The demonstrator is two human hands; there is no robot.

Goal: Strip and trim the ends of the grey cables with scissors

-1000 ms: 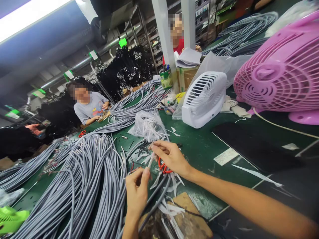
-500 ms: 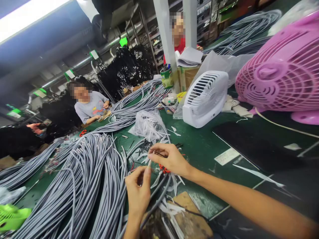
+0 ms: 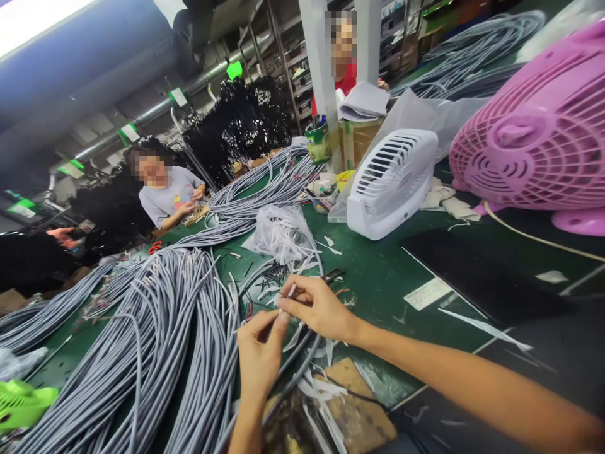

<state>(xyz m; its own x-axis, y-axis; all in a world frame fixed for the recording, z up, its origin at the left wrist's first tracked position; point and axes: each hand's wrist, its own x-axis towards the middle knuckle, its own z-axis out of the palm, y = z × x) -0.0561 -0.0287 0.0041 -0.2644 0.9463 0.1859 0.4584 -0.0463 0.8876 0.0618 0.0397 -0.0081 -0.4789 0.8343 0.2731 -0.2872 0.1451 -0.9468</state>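
Note:
My left hand (image 3: pixel 259 356) pinches the end of a grey cable (image 3: pixel 288 378) that runs back toward me over the green table (image 3: pixel 378 277). My right hand (image 3: pixel 317 307) is closed too, its fingertips meeting the left thumb at the cable end, with a thin wire pinched between them. Under the right hand lie white strips, loose wire ends and a bit of red wire (image 3: pixel 341 292). A clear bag (image 3: pixel 280 234) of white strips sits just beyond both hands.
A big heap of grey cables (image 3: pixel 155 340) fills the left. A white fan (image 3: pixel 390 184) and a pink fan (image 3: pixel 534 139) stand at right. A brown board (image 3: pixel 359 410) lies near me. Two people work across the table, one by red scissors (image 3: pixel 154 247).
My hands have come together: the left thumb now touches the right fingertips at the cable end. The red-handled tool seen under my right hand earlier is covered. The view shifted slightly.

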